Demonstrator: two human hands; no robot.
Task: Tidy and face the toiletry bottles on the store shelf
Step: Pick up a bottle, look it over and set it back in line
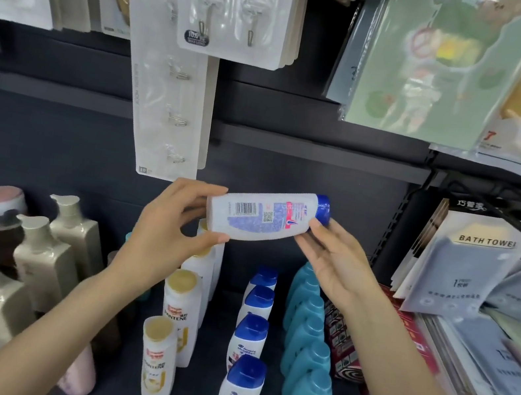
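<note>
1. Store aisle, dark shelf [213, 356] with a dark back panel; hook packs [230, 4] hang up top, and bath towel packs [459, 267] are stacked on the right.
2. Both hands are holding one white bottle [266, 214] up in the air above the shelf, lying sideways, blue cap [323, 209] pointing right, barcode side facing the camera.
3. Left hand [170, 226] has the bottom end: thumb under it, fingers curled over the top, so a proper grip.
4. Right hand [334, 262] is at the cap end, fingers mostly straight and tucked under the bottle near the cap. More propping it than clutching it.
5. Down on the shelf right below: a row of matching blue-capped bottles [244, 368] running front to back, all upright.
6. Just right of those, a row of teal bottles [306, 362], also upright, tight together.
7. Left of the blue caps there's a gap, then gold-capped bottles [175, 328] labelled Pantene, lined up front to back.
8. Far left: beige pump bottles [43, 256] and some brown ones behind; those look blurry.
9. A pink bottle [80, 371] peeks out under the left forearm; can't tell much about it.
</note>
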